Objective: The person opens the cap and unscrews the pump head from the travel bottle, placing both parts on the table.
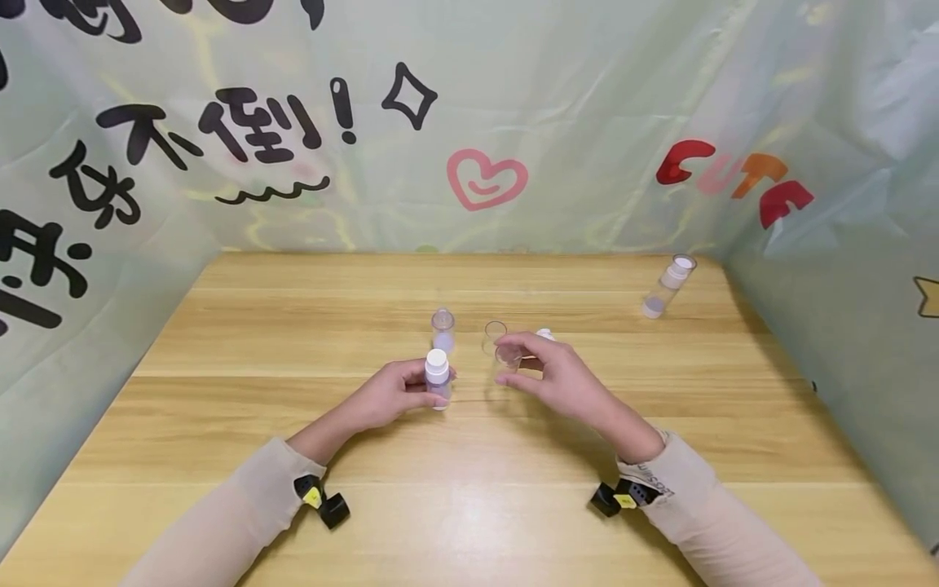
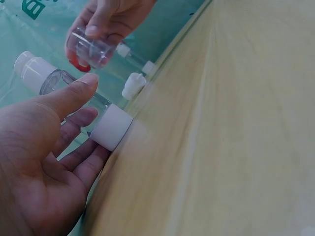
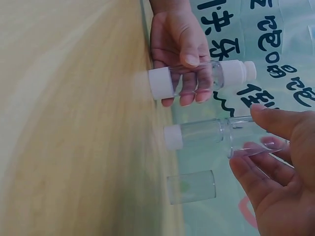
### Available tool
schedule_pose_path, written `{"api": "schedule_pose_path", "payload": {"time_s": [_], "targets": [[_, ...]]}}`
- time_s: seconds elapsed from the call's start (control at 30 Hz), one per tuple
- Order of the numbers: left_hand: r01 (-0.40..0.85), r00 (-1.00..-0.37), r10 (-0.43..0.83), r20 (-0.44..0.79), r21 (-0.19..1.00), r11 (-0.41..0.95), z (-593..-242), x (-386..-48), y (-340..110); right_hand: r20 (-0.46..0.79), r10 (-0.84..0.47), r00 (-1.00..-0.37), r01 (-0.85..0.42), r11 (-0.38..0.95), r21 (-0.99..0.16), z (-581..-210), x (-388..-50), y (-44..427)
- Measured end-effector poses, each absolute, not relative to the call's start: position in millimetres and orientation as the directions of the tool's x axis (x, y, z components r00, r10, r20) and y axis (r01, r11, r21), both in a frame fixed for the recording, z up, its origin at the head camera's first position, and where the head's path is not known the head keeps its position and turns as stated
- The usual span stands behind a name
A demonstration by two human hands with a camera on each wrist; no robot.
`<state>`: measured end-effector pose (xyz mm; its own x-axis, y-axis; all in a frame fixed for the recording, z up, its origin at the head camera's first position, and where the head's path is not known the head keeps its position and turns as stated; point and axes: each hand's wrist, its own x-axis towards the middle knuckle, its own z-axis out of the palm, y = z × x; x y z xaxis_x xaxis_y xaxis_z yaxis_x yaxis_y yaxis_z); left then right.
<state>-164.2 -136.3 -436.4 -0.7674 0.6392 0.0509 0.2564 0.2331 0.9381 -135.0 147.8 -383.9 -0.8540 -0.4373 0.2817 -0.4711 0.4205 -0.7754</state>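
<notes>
Near the middle of the desk (image 1: 469, 505), the left hand (image 1: 392, 397) has its thumb and fingers around a white-topped bottle (image 1: 438, 385), upright, with its base seemingly on the desk, probably for steadiness. The right hand (image 1: 561, 377) pinches a clear cup (image 1: 507, 360) above the desk by its sides, which leaves its rim uncovered. A second clear cup (image 3: 192, 188) stands near, needing no support. One capped bottle (image 1: 668, 285) stands well apart, perhaps for giving the hands space.
</notes>
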Motion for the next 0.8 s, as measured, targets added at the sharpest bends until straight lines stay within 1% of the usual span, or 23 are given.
{"api": "schedule_pose_path", "payload": {"time_s": [0.17, 0.5, 0.63, 0.8], "targets": [[0.276, -0.774, 0.629, 0.07, 0.932, 0.235, -437, -163, -135, 0.245, -0.485, -0.84, -0.482, 0.455, -0.749, -389, -134, 150], [0.293, -0.78, 0.62, 0.078, 0.922, 0.254, -438, -162, -135, 0.187, -0.532, -0.826, -0.494, 0.523, -0.695, -396, -136, 151], [0.3, -0.784, 0.616, 0.082, 0.918, 0.259, -438, -162, -136, 0.163, -0.531, -0.831, -0.482, 0.545, -0.686, -398, -137, 151], [0.295, -0.785, 0.615, 0.075, 0.918, 0.264, -438, -162, -135, 0.104, -0.523, -0.846, -0.444, 0.581, -0.682, -400, -136, 151]]}}
